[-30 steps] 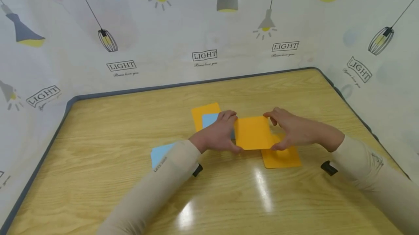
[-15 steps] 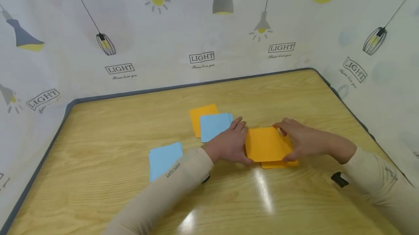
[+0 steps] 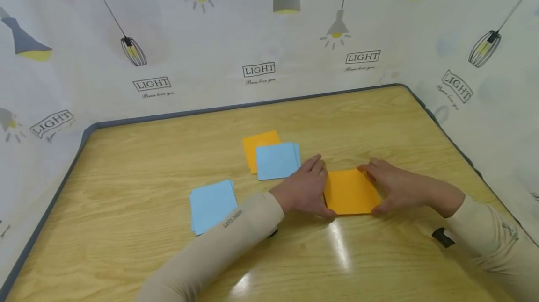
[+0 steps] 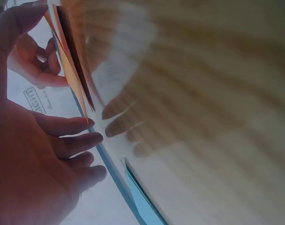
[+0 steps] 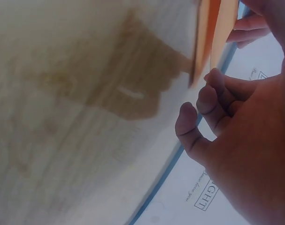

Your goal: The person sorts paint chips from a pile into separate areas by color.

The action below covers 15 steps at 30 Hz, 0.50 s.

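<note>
My left hand [image 3: 305, 190] and right hand [image 3: 400, 187] hold a square orange card [image 3: 351, 192] by its opposite side edges, thumbs at the near corners and fingers at the far ones. The card bows a little. Both wrist views show it close over a second orange layer [image 5: 205, 37] on the table, with a thin wedge of gap between them. From above, the upper card hides that lower layer. In the left wrist view, fingertips [image 4: 88, 123] touch the card's corner.
Overlapping light blue cards [image 3: 275, 161] partly cover an orange card [image 3: 261, 139] beyond my left hand. A light blue stack [image 3: 212, 206] lies by my left sleeve [image 3: 236, 236]. A printed cloth [image 3: 219, 35] walls the wooden table [image 3: 126, 166] at back and sides.
Both hands have moved right and toward me, lowering the orange card over the other orange one, which is now covered. The blue cards at the middle and left have come into fuller view.
</note>
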Motion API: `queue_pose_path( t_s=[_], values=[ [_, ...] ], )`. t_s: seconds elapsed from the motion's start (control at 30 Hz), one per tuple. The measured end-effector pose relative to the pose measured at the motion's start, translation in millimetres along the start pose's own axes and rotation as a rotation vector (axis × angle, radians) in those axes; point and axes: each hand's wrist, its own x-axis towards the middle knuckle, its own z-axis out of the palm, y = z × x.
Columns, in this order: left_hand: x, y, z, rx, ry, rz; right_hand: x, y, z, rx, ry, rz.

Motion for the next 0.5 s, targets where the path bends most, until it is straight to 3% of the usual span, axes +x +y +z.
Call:
queue_pose_path(
  t_s=[0.33,0.5],
  values=[
    [-4.1,-2.5,-0.7,-0.1,-0.088,-0.025,0.4,6,6,0.018,-0.015,0.024],
    [-8.5,-11.9,3.0,-0.229,-0.067,-0.013,4.3,12,3,0.052,-0.01,0.086]
  ],
)
